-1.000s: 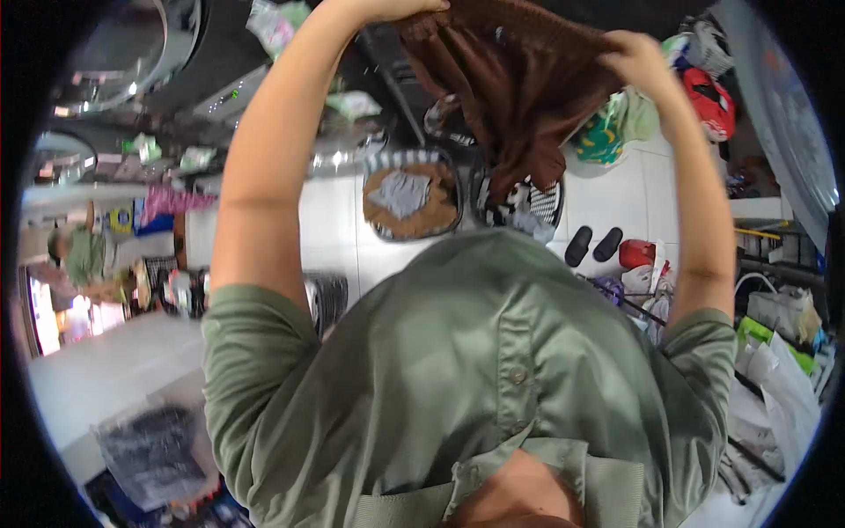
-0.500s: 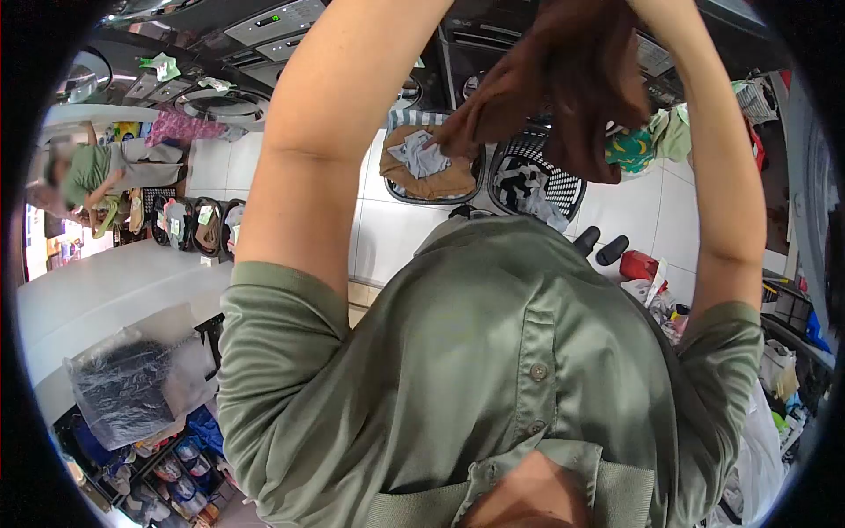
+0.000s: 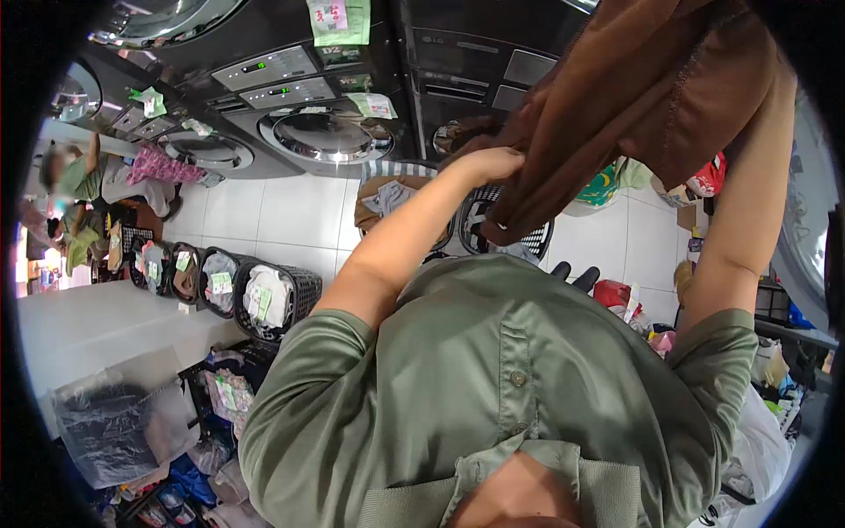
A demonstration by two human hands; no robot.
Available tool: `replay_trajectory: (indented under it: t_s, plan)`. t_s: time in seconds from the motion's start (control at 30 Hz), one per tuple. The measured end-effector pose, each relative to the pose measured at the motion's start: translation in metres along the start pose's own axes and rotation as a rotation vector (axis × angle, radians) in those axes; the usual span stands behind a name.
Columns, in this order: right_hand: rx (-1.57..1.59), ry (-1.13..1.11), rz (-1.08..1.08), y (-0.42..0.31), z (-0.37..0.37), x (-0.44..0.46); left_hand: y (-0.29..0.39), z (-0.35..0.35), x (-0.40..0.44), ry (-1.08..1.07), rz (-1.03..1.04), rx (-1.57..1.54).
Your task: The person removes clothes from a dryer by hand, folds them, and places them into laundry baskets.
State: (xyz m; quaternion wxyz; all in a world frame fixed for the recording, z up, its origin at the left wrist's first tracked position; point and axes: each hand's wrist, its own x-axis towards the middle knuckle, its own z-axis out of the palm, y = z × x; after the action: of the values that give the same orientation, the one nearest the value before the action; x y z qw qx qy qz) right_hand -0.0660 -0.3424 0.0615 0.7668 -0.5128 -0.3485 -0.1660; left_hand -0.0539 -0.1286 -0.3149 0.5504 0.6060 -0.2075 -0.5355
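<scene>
A large brown garment [image 3: 651,97] with visible seams hangs across the upper right of the view. My left hand [image 3: 495,165] reaches up from the left, its fingers closed on the left edge of the cloth. On the right my right arm is raised, and the hand itself is hidden behind the fabric or past the edge of the view. Below the garment stands a black laundry basket [image 3: 534,242], partly covered by it. Beside that, a basket with tan and grey clothes [image 3: 380,204] is partly behind my left forearm.
Dark front-loading machines [image 3: 327,136] line the far side, with paper slips on some. Several filled baskets [image 3: 304,290] stand in a row at left, by a pale counter [image 3: 114,326]. A person in green [image 3: 84,180] is at far left. Black slippers [image 3: 576,277] lie on the tiled floor.
My left hand has come down into view, holding the garment's edge. The cloth has spread out and shifted right. More of the machines and the left row of baskets now shows.
</scene>
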Motion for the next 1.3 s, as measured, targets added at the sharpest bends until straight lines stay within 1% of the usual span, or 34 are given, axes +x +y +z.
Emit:
replay_trajectory:
  t_s: [0.03, 0.1, 0.17, 0.2, 0.23, 0.27, 0.3, 0.37, 0.4, 0.43, 0.47, 0.5, 0.53, 0.6, 0.63, 0.67, 0.73, 0.77, 0.8, 0.87, 0.93, 1.0, 1.03, 1.07, 1.1, 1.13, 1.17, 1.2, 1.23, 1.27, 1.3]
  plan:
    - [0.003, 0.004, -0.002, -0.005, -0.003, -0.002, 0.051, 0.031, -0.038, -0.046, 0.124, -0.247]
    - [0.002, 0.020, -0.007, -0.012, -0.009, -0.005, 0.085, 0.044, -0.045, -0.192, 0.490, -0.805]
    - [-0.007, 0.042, -0.019, -0.020, -0.019, -0.011, 0.115, 0.026, -0.056, -0.425, 0.538, -1.014]
    - [-0.026, 0.061, -0.021, -0.025, -0.026, -0.017, 0.115, 0.008, -0.051, -0.364, 0.593, -0.951]
    - [-0.057, 0.090, -0.017, -0.031, -0.036, -0.023, 0.125, 0.000, -0.061, -0.130, 0.657, -0.775]
    - [-0.086, 0.129, -0.012, -0.037, -0.048, -0.032, 0.137, -0.008, -0.077, 0.042, 0.599, -0.690]
    - [-0.213, 0.235, 0.060, -0.048, -0.062, -0.044, 0.136, -0.024, -0.083, 0.092, 0.617, -0.713]
    - [-0.461, 0.443, 0.207, -0.067, -0.094, -0.068, 0.131, -0.034, -0.095, 0.347, 0.593, -0.548]
    - [-0.584, 0.542, 0.278, -0.072, -0.098, -0.076, 0.128, -0.036, -0.101, 0.466, 0.568, -0.447]
    - [-0.650, 0.595, 0.317, -0.077, -0.099, -0.087, 0.120, -0.035, -0.109, 0.469, 0.562, -0.448]
    - [-0.714, 0.647, 0.360, -0.080, -0.093, -0.097, 0.110, -0.034, -0.118, 0.585, 0.515, -0.351]
    - [-0.714, 0.651, 0.363, -0.085, -0.084, -0.109, 0.100, -0.032, -0.124, 0.700, 0.467, -0.252]
    - [-0.715, 0.655, 0.365, -0.091, -0.076, -0.122, 0.085, -0.032, -0.127, 0.704, 0.462, -0.249]
    - [-0.621, 0.516, 0.486, -0.113, -0.100, -0.149, 0.055, -0.030, -0.131, 0.861, 0.586, -0.035]
    - [-0.572, 0.444, 0.545, -0.123, -0.115, -0.162, 0.050, -0.025, -0.137, 0.888, 0.580, 0.029]
    - [-0.571, 0.425, 0.605, -0.128, -0.117, -0.171, 0.051, -0.022, -0.148, 0.893, 0.570, 0.027]
    - [-0.567, 0.431, 0.747, -0.106, -0.097, -0.194, 0.060, -0.021, -0.176, 0.500, 0.571, -0.001]
    - [-0.552, 0.444, 0.826, -0.086, -0.086, -0.206, 0.057, -0.023, -0.189, 0.377, 0.572, 0.033]
    - [-0.525, 0.463, 0.913, -0.061, -0.073, -0.220, 0.053, -0.029, -0.194, 0.382, 0.567, 0.029]
    - [-0.413, 0.536, 1.102, 0.005, -0.042, -0.256, 0.028, -0.038, -0.201, -0.267, 0.605, -0.222]
    - [-0.222, 0.657, 1.266, 0.074, -0.006, -0.300, -0.061, -0.028, -0.164, -0.078, 0.424, -0.676]
    - [0.022, 0.840, 1.374, 0.127, 0.036, -0.343, -0.043, 0.029, -0.183, 0.198, -0.127, -1.100]
    - [0.150, 0.947, 1.402, 0.144, 0.057, -0.358, -0.078, 0.039, -0.192, 0.122, -0.086, -1.300]
    - [0.266, 1.052, 1.417, 0.156, 0.076, -0.368, -0.098, 0.044, -0.201, 0.042, -0.046, -1.500]
    - [0.361, 1.152, 1.429, 0.167, 0.092, -0.376, -0.117, 0.045, -0.211, 0.050, -0.046, -1.514]
    - [0.435, 1.223, 1.445, 0.174, 0.104, -0.379, -0.119, 0.046, -0.224, 0.120, -0.010, -1.410]
    - [0.484, 1.264, 1.470, 0.183, 0.111, -0.377, -0.122, 0.046, -0.235, 0.190, 0.018, -1.303]
    - [0.526, 1.283, 1.508, 0.191, 0.111, -0.373, -0.128, 0.040, -0.239, 0.201, 0.006, -1.317]
    - [0.561, 1.288, 1.548, 0.202, 0.109, -0.367, -0.134, 0.025, -0.234, 0.252, -0.124, -1.179]
    - [0.599, 1.236, 1.590, 0.216, 0.101, -0.360, -0.137, 0.007, -0.228, 0.298, -0.242, -1.032]
    - [0.682, 1.108, 1.618, 0.231, 0.088, -0.354, -0.138, -0.013, -0.225, 0.381, -0.189, -1.023]
